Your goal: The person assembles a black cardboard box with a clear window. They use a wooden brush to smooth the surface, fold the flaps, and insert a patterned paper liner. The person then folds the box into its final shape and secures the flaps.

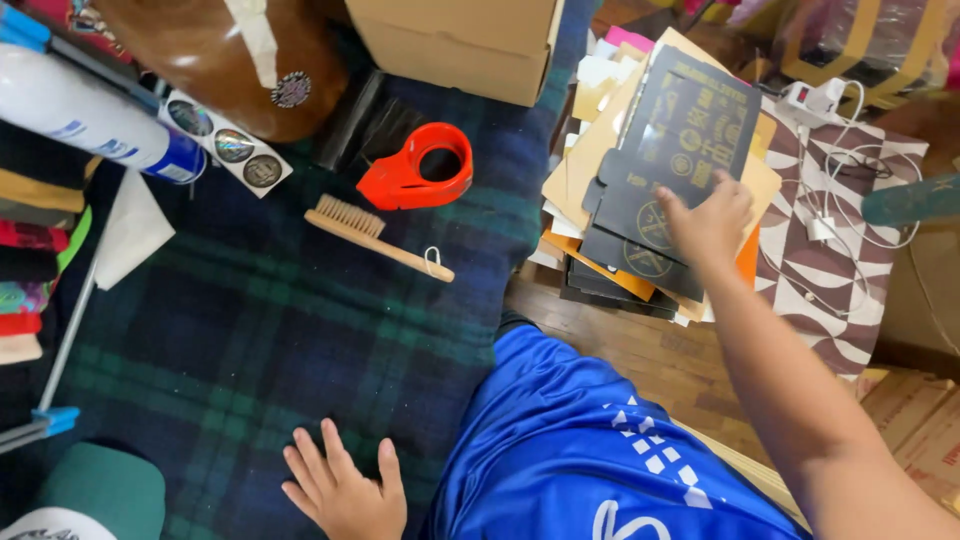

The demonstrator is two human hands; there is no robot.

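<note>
Reaching out to my right, I have my right hand (708, 222) laid on the black flat-folded carton (665, 165) with gold printing, fingers curled over its edge; whether they pinch it I cannot tell. That carton tops a stack of flattened cardboard sheets (590, 160), tan, orange and white, lying on the wooden floor beside the plaid blanket (250, 320). My left hand (345, 490) rests flat on the blanket, fingers spread, holding nothing. On the blanket lie a red tape dispenser (415, 168), a wooden brush (375, 236) just below it, and a strip of round stickers (228, 143) near a white spray can (95, 118). A brown cardboard box (455, 45) stands behind the dispenser.
</note>
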